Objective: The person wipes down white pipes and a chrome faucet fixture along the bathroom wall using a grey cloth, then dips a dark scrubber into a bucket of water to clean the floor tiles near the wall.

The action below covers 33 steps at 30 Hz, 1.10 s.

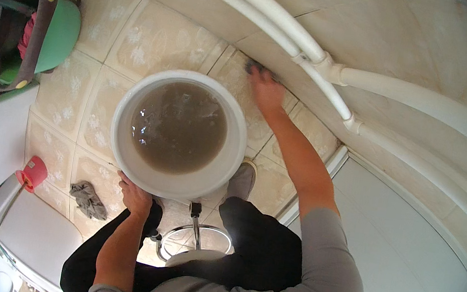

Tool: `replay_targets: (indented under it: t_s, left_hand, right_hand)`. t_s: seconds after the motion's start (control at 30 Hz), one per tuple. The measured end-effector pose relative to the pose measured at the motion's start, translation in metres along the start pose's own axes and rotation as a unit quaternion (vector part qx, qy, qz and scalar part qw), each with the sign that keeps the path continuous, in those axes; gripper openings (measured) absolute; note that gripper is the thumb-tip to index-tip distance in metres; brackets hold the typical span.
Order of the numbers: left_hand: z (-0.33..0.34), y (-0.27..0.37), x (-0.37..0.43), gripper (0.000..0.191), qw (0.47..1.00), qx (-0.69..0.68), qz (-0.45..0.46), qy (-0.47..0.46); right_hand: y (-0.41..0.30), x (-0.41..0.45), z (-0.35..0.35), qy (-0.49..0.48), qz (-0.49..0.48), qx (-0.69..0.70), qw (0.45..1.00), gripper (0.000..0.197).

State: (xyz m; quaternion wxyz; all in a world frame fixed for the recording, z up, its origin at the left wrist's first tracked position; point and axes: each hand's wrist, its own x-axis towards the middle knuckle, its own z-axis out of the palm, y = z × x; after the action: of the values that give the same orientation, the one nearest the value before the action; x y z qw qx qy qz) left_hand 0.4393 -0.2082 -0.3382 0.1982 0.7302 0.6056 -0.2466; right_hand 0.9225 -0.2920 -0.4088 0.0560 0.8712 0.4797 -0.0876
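Observation:
A white bucket (pixel 230 170) of murky grey-brown water (pixel 180 127) stands on the floor before me. My right hand (pixel 268 90) reaches past it to the foot of the wall, with its fingers on a dark cloth or pad (pixel 253 66). Motion blurs the hand, and the pad is partly hidden beneath it. My left hand (pixel 135 197) is at the bucket's near-left side, just below the rim. Its fingertips are partly hidden, and a thin dark thing shows beside them; whether they grip anything is unclear.
White pipes (pixel 274 13) run along the tiled wall. A crumpled grey rag (pixel 88 200) lies on the floor tiles (pixel 141 39). At left are a green basket (pixel 60 34), a red plunger-like tool (pixel 34 171) and white fixtures. A chrome-ringed stool (pixel 199 231) is beneath me; a white door (pixel 386 239) stands right.

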Motion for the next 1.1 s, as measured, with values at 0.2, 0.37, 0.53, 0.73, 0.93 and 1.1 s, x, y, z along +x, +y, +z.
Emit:
replay_targets:
  t_s: [0.2, 0.37, 0.53, 0.73, 0.93, 1.1]
  left_hand:
    - [-0.014, 0.014, 0.003, 0.084, 1.000, -0.012, -0.018, -0.008]
    - [-0.014, 0.012, 0.005, 0.085, 1.000, 0.003, 0.008, -0.020]
    - [-0.011, 0.011, 0.002, 0.084, 0.999, 0.040, 0.014, 0.007]
    - [-0.010, 0.009, 0.002, 0.085, 1.000, -0.002, -0.013, -0.002]
    - [-0.009, 0.012, 0.005, 0.084, 1.000, 0.013, -0.002, -0.007]
    - [0.002, -0.003, 0.004, 0.080, 0.999, 0.011, 0.023, 0.020]
  right_hand:
    - [0.060, -0.081, 0.033, 0.086, 0.094, 0.037, 0.991, 0.041]
    - [-0.040, 0.053, 0.001, 0.064, 0.006, 0.078, 0.995, 0.044]
    - [0.015, -0.002, 0.012, 0.091, -0.032, 0.017, 0.995, 0.043]
    - [0.080, -0.089, 0.029, 0.067, 0.072, 0.027, 0.995, 0.043]
    - [-0.036, 0.050, 0.006, 0.068, 0.004, 0.068, 0.995, 0.043]
    - [0.010, 0.000, 0.014, 0.082, -0.004, 0.045, 0.996, 0.043]
